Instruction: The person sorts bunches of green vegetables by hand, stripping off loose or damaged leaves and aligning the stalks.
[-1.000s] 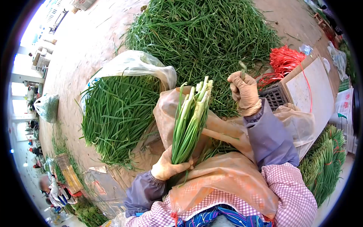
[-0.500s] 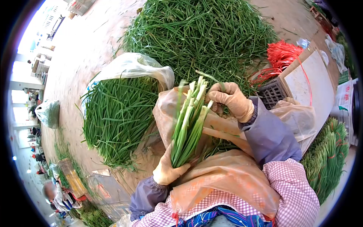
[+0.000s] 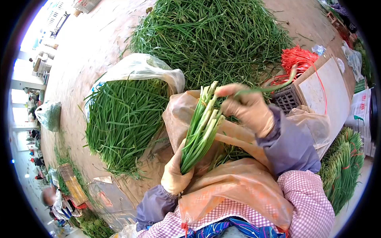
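Observation:
My left hand, in a tan glove, is closed round the lower part of a bunch of garlic chives. The pale cut ends point up and away from me. Just right of those ends is my right hand, also gloved and smeared by motion. Its bent fingers pinch a single green chive leaf that trails out to the right. Beneath both hands, an orange-tinted plastic apron covers my lap, with loose chives lying in its folds.
A big heap of loose chives lies ahead. At left, a plastic bag holds more chives. Red ties, a dark crate and a white board are at right, near tied bundles. Another person sits far left.
My right hand has drawn back slightly from the bunch's ends, and the leaf in its fingers now swings out to the right. My left hand keeps its hold, almost unmoved.

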A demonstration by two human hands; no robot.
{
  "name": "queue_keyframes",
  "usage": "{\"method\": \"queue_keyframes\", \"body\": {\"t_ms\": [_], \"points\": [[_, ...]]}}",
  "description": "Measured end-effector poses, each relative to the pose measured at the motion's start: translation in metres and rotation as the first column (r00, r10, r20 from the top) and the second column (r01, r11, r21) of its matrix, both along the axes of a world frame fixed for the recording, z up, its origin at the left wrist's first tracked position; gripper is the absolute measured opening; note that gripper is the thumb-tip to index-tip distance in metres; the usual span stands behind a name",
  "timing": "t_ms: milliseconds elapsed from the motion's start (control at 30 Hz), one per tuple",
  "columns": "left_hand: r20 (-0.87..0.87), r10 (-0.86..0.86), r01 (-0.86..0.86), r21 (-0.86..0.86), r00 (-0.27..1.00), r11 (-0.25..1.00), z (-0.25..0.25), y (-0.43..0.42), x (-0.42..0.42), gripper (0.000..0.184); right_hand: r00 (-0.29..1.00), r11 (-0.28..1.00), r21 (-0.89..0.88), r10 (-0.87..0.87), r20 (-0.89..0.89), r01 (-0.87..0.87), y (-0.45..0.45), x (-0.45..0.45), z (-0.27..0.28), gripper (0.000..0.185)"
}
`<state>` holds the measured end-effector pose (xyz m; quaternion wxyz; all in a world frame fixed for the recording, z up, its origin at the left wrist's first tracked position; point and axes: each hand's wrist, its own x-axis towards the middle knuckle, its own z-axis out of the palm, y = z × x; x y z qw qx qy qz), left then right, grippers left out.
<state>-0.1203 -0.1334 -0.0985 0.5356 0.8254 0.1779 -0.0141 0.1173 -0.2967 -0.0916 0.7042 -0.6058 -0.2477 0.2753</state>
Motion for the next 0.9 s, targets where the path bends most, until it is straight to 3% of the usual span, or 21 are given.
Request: {"method": "queue_keyframes", "body": {"t_ms": [67, 100, 167, 200, 267, 300, 333, 367, 400, 467, 533, 567, 600, 667, 767, 800, 867, 900], "points": [[0.062, -0.030, 0.023, 0.108, 0.998, 0.994, -0.003, -0.003, -0.001, 0.074, 0.985, 1.000, 0.013, -0.017, 0.170, 0.015, 0.014, -0.009, -0.013, 0.020], [0.010, -0.045, 0.043, 0.133, 0.999, 0.990, -0.001, -0.002, -0.003, 0.077, 0.997, 0.993, 0.100, 0.049, 0.059, -0.055, 0.017, -0.008, -0.014, 0.019], [-0.044, -0.064, 0.073, 0.253, 0.997, 0.965, 0.010, -0.001, -0.005, 0.079, 0.918, 0.975, 0.160, 0.201, -0.343, -0.154, 0.016, -0.008, -0.014, 0.015], [-0.071, -0.071, 0.090, 0.308, 0.995, 0.947, 0.012, -0.001, -0.007, 0.080, 0.987, 0.981, 0.141, 0.143, -0.071, -0.133, 0.019, -0.011, -0.021, 0.012], [-0.039, -0.043, 0.055, 0.383, 0.998, 0.922, 0.010, 0.001, -0.009, 0.088, 0.986, 0.991, 0.080, 0.119, -0.117, -0.110, 0.013, -0.005, -0.020, 0.007], [-0.039, -0.037, 0.050, 0.434, 0.999, 0.900, 0.011, 0.001, -0.010, 0.091, 0.988, 0.996, -0.072, -0.067, -0.139, 0.058, 0.011, 0.003, -0.015, 0.009], [-0.038, -0.026, 0.042, 0.482, 0.999, 0.875, 0.011, 0.002, -0.010, 0.095, 0.935, 0.963, 0.183, -0.130, -0.331, 0.199, 0.007, 0.020, -0.015, 0.017], [-0.017, -0.041, 0.044, 0.511, 0.999, 0.859, 0.009, 0.003, -0.011, 0.098, 0.843, 0.885, 0.189, -0.312, -0.438, 0.425, 0.002, 0.043, -0.029, 0.024], [-0.041, -0.045, 0.060, 0.531, 0.998, 0.845, 0.009, 0.003, -0.012, 0.096, 0.885, 0.865, 0.329, -0.233, -0.403, 0.378, -0.015, 0.064, -0.048, 0.023], [-0.087, -0.067, 0.104, 0.568, 0.994, 0.816, 0.009, 0.005, -0.012, 0.092, 0.919, 0.926, 0.090, -0.346, -0.191, 0.367, -0.019, 0.059, -0.028, 0.024], [-0.096, -0.074, 0.118, 0.610, 0.993, 0.783, 0.006, 0.004, -0.011, 0.093, 0.962, 0.978, -0.208, -0.047, -0.268, -0.010, -0.021, 0.034, 0.009, 0.020], [-0.101, -0.076, 0.123, 0.632, 0.992, 0.765, 0.005, 0.003, -0.011, 0.093, 0.957, 0.916, -0.369, 0.046, -0.285, -0.154, -0.014, 0.024, 0.022, 0.024], [-0.128, -0.082, 0.146, 0.646, 0.988, 0.749, 0.005, 0.001, -0.009, 0.094, 0.936, 0.963, -0.200, 0.103, -0.336, -0.178, -0.005, 0.009, 0.010, 0.025], [-0.183, -0.092, 0.193, 0.673, 0.979, 0.714, 0.007, -0.002, -0.007, 0.095, 0.952, 0.954, -0.219, 0.141, -0.271, -0.203, 0.009, -0.007, -0.004, 0.024], [-0.210, -0.088, 0.202, 0.612, 0.974, 0.764, 0.011, -0.002, -0.009, 0.095, 0.936, 0.973, -0.184, 0.067, -0.346, -0.138, 0.014, -0.017, -0.021, 0.023], [-0.207, -0.093, 0.199, 0.579, 0.974, 0.791, 0.012, 0.000, -0.011, 0.094, 0.965, 0.984, -0.170, 0.007, -0.261, -0.053, 0.013, -0.014, -0.017, 0.015], [-0.195, -0.106, 0.193, 0.505, 0.975, 0.841, 0.015, 0.004, -0.014, 0.094, 0.952, 0.932, -0.270, -0.281, -0.121, 0.241, -0.001, 0.010, -0.024, 0.009], [-0.180, -0.099, 0.177, 0.491, 0.979, 0.853, 0.012, 0.005, -0.015, 0.093, 0.918, 0.925, -0.113, -0.375, -0.128, 0.362, -0.018, 0.035, -0.029, 0.009]]}}
